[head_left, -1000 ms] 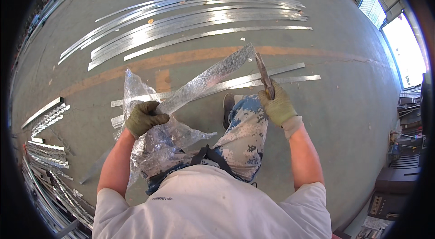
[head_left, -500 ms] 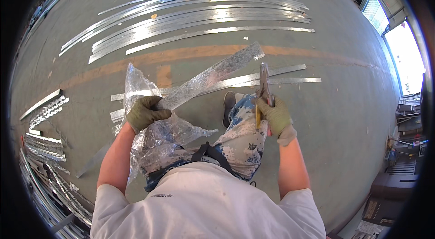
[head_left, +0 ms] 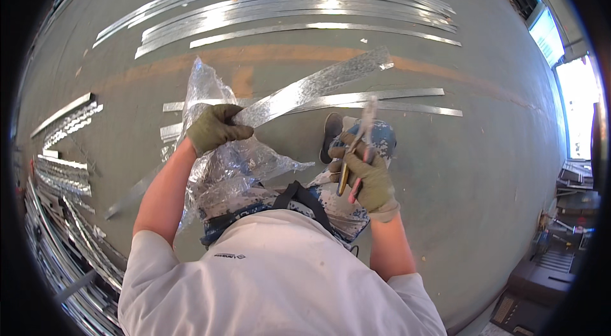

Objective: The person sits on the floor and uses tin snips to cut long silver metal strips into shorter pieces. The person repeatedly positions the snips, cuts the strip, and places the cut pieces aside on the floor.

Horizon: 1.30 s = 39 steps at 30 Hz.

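Gripping a flat metal strip (head_left: 318,84) just left of the frame's centre, the left hand (head_left: 218,128) was closed in its green glove, with the strip slanting toward the upper right and crumpled clear plastic (head_left: 254,161) bunched beside and below that hand. Right of centre, the gloved right hand (head_left: 372,177) held a blurred plier-like tool (head_left: 363,134), fingers partly curled round its yellow and red handles, while more long strips (head_left: 254,11) lay on the floor across the upper frame.
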### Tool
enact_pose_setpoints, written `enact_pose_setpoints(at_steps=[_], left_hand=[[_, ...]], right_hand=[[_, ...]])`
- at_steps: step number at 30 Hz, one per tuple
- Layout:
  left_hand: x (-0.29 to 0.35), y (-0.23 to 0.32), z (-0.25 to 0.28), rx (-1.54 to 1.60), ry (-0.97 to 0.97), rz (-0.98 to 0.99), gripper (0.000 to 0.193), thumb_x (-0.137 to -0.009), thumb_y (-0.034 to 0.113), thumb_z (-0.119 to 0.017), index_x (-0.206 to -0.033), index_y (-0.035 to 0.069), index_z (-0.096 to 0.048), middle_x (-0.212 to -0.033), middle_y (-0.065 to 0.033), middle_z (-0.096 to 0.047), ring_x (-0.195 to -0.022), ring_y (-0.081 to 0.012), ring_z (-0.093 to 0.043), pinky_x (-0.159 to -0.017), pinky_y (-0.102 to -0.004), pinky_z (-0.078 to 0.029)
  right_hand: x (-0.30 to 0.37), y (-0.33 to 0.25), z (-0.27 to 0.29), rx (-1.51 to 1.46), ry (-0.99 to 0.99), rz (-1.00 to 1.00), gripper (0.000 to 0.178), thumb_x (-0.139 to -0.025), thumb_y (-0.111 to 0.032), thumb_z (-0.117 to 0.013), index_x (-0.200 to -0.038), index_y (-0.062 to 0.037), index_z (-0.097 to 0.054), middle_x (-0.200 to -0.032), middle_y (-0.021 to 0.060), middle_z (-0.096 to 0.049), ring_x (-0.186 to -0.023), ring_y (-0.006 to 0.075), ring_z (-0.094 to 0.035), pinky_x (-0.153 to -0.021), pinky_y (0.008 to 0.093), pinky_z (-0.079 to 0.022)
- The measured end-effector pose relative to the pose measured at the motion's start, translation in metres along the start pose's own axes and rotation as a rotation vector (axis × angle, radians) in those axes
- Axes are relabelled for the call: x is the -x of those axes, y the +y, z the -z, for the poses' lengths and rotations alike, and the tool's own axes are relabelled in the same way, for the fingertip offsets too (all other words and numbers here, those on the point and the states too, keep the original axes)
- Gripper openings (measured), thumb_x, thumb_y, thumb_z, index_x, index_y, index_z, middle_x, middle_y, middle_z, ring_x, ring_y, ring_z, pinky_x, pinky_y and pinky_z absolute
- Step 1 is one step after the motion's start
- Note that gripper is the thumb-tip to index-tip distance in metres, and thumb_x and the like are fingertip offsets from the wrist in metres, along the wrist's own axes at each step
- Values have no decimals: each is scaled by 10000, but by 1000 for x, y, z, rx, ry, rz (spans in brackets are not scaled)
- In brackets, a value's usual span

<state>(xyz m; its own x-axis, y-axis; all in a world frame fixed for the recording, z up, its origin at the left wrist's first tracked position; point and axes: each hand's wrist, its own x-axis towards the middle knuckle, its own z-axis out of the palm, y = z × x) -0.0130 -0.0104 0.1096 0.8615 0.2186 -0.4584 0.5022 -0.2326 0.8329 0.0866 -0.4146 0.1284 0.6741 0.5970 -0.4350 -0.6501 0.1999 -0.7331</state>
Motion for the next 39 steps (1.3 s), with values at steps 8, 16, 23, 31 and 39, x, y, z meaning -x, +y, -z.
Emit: enact_pose_setpoints(at_steps=[8, 16, 23, 31, 39], left_hand=[[4, 1, 2, 77, -31, -18, 758, -886, 163, -994, -1506, -126, -667, -1214, -172, -845, -1091, -189, -806, -968, -340, -651], [6, 3, 0, 27, 10, -5, 761, -890, 197, -995, -1506, -114, -674, -1237, -176, -840, -1107, -199, -801, -979, -342, -646], [4, -9, 0, 45, 48, -27, 784, -879, 219, -1010, -1510, -105, -675, -1234, -189, -838, -1106, -211, -801, -985, -349, -643], [1, -11, -1, 109, 5, -67, 688, -898, 136, -980, -1493, -75, -708, -1243, -126, -837, -1074, -151, -765, -979, -337, -635], [4, -7, -1, 71, 21, -66, 682, -894, 146, -987, -1481, -71, -716, -1226, -125, -842, -1072, -142, -762, -971, -335, -635]], right_hand=[[-22, 26, -4, 585, 79, -6, 430, -1156, -174, -729, -1560, -61, -632, -1278, 79, -795, -1043, 159, -752, -868, 324, -617], [-28, 8, -18, 833, 80, -49, 447, -1113, -192, -769, -1500, -5, -646, -1075, 19, -718, -965, 117, -659, -885, 306, -571], [-30, 6, -28, 975, 129, -52, 549, -1108, -196, -772, -1589, 3, -597, -1135, 33, -737, -1010, 130, -675, -928, 315, -573], [-31, 9, -28, 1125, 160, 91, 541, -1100, -199, -763, -1586, -11, -620, -1166, 110, -774, -1045, 190, -727, -953, 353, -585], [-32, -2, -28, 1306, 198, 99, 527, -1105, -318, -755, -1536, -29, -665, -1200, 188, -806, -1057, 297, -782, -956, 420, -600]])
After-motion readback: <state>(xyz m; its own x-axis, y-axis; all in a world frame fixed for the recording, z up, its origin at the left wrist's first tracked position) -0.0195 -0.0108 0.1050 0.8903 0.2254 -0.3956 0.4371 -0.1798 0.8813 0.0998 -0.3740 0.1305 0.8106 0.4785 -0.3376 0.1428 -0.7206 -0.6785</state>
